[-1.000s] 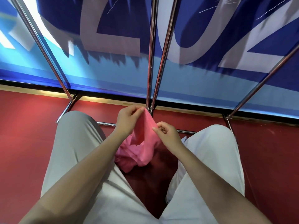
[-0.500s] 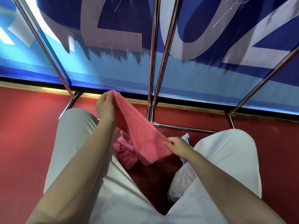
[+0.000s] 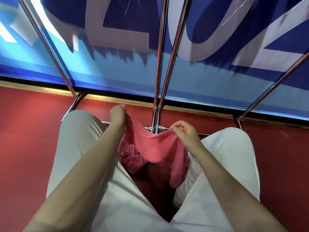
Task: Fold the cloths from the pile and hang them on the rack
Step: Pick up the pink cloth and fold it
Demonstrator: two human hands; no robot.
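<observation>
Pink cloth [image 3: 155, 148] now hangs spread between both hands, low over the lap, just in front of the rack [image 3: 158, 81]. A second ago it was a bunched peak with the hands close together; half a second ago the left hand had drawn one corner up and out. Since then the right hand has risen to match, so the top edge sags in a shallow curve from hand to hand.

Left hand [image 3: 117, 114]: fingers curled, pinching the left corner. Right hand [image 3: 183, 131]: fingers curled, pinching the right corner at the thumb side. One loose flap droops below the right wrist.

Pile [image 3: 132, 158] of more pink cloth lies on the red floor [image 3: 25, 148] between the knees, partly hidden behind the held piece.

Reading: the cloth is opened out and ready for its first fold; nothing shows on the rack bars in view. Hanging is not yet begun. The drooping flap likely needs squaring before edges will meet cleanly.
</observation>
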